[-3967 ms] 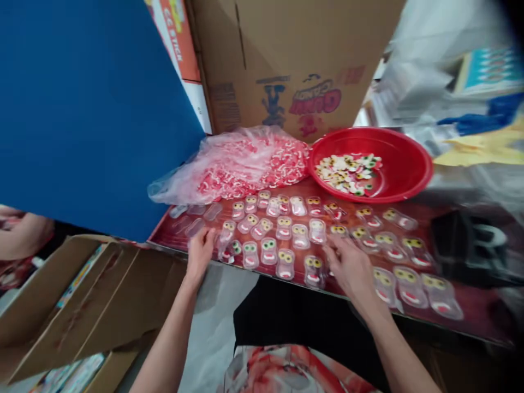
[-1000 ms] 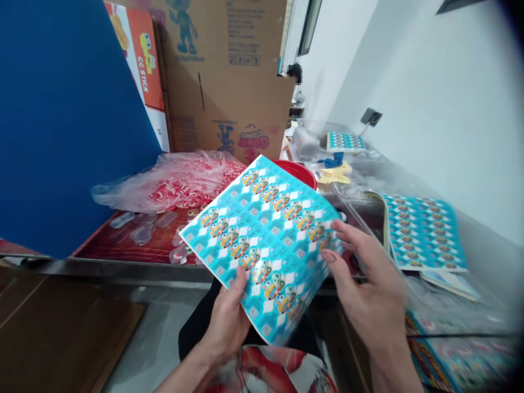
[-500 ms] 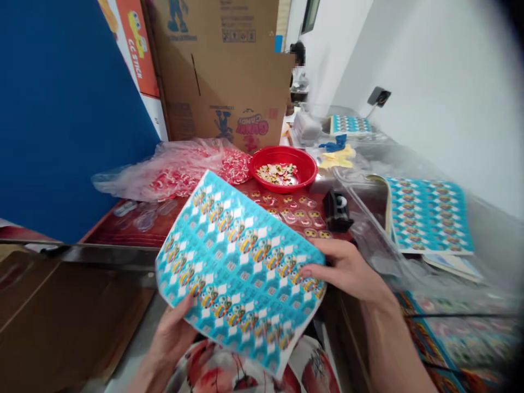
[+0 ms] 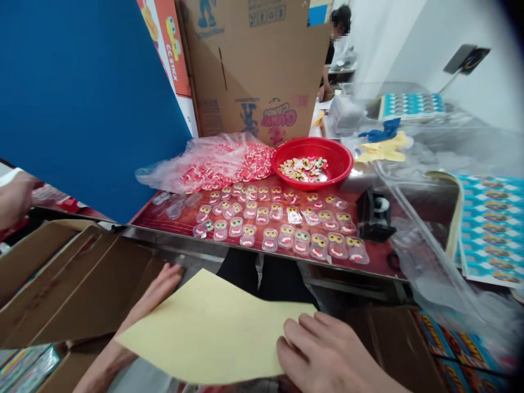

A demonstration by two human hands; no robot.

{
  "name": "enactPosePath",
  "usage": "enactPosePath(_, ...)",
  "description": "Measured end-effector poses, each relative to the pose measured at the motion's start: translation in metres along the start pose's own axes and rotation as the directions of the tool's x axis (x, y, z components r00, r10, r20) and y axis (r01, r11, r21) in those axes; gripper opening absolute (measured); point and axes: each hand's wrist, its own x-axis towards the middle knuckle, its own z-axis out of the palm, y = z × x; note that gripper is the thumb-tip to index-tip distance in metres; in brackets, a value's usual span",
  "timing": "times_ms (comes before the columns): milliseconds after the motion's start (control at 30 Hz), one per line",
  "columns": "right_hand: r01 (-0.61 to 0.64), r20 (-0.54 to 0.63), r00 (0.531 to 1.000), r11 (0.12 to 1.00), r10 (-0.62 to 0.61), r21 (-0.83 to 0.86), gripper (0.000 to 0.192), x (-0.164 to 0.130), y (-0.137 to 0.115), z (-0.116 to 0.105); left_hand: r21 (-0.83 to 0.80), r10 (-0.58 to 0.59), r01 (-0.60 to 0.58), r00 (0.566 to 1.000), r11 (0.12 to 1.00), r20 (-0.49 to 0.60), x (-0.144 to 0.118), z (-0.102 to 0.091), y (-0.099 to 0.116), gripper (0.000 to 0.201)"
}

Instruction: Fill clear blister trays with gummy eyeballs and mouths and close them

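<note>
A sheet of stickers (image 4: 208, 333) lies low in front of me, its plain pale-yellow backing facing up. My right hand (image 4: 315, 349) grips its right edge, fingers curled over the backing. My left hand (image 4: 161, 284) is beyond the sheet's left side, with fingers stretched out and nothing in them; the sheet covers part of that forearm. Past my hands, rows of small clear plastic trays (image 4: 270, 239) with candy eyes and mouths cover the dark red table (image 4: 180, 225).
A red basin (image 4: 347, 164) of candy pieces stands beside a plastic bag (image 4: 164, 173) of red-and-white pieces. A black tape dispenser (image 4: 374, 218) sits right. More sticker sheets (image 4: 491, 229) lie in a clear bin. Open cardboard boxes (image 4: 82, 273) are at left, near another person's hand (image 4: 16, 196).
The sheet has gone from printed blue side up to yellow backing up, and sits lower. My left hand has let go of it and moved out left. The view has shifted left.
</note>
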Motion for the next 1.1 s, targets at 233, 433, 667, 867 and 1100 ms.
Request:
enactPosePath(233, -0.163, 0.147, 0.983, 0.891, 0.110, 0.424, 0.028, -0.072, 0.040, -0.005, 0.057, 0.018, -0.039, 0.945, 0.998, 0.327, 0.006, 0.013, 0.019, 0.030)
enactPosePath(433, -0.409, 0.349, 0.912, 0.543, 0.214, 0.733, 0.030, -0.095, 0.061, 0.037, 0.077, -0.041, 0.024, 0.972, 0.997, 0.233, -0.011, 0.017, 0.026, 0.039)
enactPosePath(667, -0.427, 0.351, 0.872, 0.181, 0.341, 0.886, 0.032, -0.077, 0.072, 0.035, 0.113, 0.226, -0.261, 0.941, 0.959, 0.254, -0.009, 0.011, 0.036, 0.037)
enactPosePath(867, -0.459, 0.263, 0.790, 0.251, 0.554, 0.852, 0.028, -0.092, 0.065, 0.069, 0.153, 0.184, -0.251, 0.915, 0.956, 0.359, 0.012, 0.014, -0.001, 0.038)
enactPosePath(1100, -0.647, 0.379, 0.512, 0.055, 0.771, 0.761, 0.029, -0.099, 0.036, 0.120, 0.122, -0.109, 0.089, 0.979, 0.989, 0.174, 0.020, 0.037, -0.066, 0.039)
